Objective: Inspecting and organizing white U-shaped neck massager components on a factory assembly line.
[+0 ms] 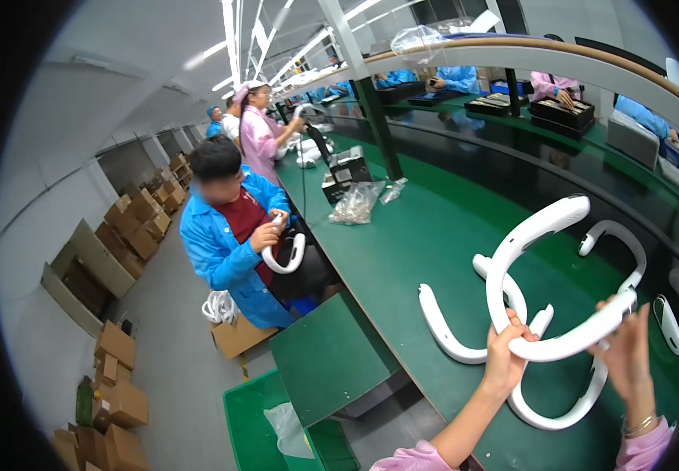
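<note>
**One U-shaped piece in hand, several more waiting on the mat**

You hold a white U-shaped neckband piece (539, 275) lifted above the bench — your left hand (506, 357) is closed around its bend, fingers wrapped over the curve, while your right hand (629, 357) meets the other arm's tip with fingers mostly spread, so only a light touch shows there. As far as the view tells, this piece is mid-handling and not yet set down; whether it is finished cannot be told.

Under your hands another white band (559, 412) lies flat, a third (445, 330) just to the left, and further ones (673, 322) at the right (partly cut off by the rim). Those look still to be picked up.

The green bench mat (418, 259) runs long and away from you. Farther along sit a clear plastic bag (355, 202) and a dark fixture (345, 169). A co-worker in a blue coat (225, 235) sits handling a similar band, another in pink (259, 133) beyond — cardboard boxes (120, 377) line the grey floor at left.
</note>
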Motion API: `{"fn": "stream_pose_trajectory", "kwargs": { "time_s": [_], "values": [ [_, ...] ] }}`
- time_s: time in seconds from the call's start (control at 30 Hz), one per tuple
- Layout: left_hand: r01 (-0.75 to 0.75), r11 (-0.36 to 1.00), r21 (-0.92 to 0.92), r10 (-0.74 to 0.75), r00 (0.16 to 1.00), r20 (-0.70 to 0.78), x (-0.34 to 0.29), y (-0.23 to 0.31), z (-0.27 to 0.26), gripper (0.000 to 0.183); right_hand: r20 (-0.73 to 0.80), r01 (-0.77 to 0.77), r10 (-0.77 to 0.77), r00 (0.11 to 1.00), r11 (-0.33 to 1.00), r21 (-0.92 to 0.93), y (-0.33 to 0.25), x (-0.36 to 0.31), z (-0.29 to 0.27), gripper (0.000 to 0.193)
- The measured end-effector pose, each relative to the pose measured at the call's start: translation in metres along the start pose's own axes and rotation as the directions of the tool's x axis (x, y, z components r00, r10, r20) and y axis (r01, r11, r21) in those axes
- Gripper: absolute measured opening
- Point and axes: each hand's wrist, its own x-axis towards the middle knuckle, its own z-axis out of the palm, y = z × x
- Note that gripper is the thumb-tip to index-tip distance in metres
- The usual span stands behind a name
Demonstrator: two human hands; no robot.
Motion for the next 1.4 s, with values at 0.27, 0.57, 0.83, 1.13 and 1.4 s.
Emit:
{"fn": "stream_pose_trajectory", "kwargs": {
  "time_s": [0.27, 0.57, 0.83, 1.13, 1.4],
  "values": [
    [0.108, 0.976, 0.189, -0.104, 0.994, -0.031, -0.005, -0.006, 0.029, 0.016, 0.463, 0.454, 0.243, 0.853, 0.094, -0.886, -0.061, -0.025, 0.008, 0.043],
    [0.170, 0.912, 0.375, -0.128, 0.983, -0.134, -0.007, -0.010, 0.030, 0.025, 0.251, 0.344, 0.374, 0.893, -0.206, -0.916, -0.024, -0.053, 0.023, 0.025],
    [0.083, 0.919, 0.385, -0.058, 0.995, -0.076, 0.000, -0.003, 0.024, 0.033, 0.289, 0.365, 0.298, 0.910, -0.245, -0.898, -0.007, -0.046, 0.018, 0.029],
    [-0.234, 0.748, 0.621, 0.174, 0.972, 0.157, 0.004, -0.022, 0.034, 0.047, 0.336, 0.344, -0.189, 0.923, 0.012, -0.939, 0.003, 0.125, -0.058, 0.037],
    [-0.190, 0.650, 0.735, 0.168, 0.980, 0.105, -0.003, -0.025, 0.035, 0.029, -0.331, -0.674, -0.774, 0.540, -0.162, -0.720, 0.000, 0.125, -0.211, 0.051]
  ]
}}
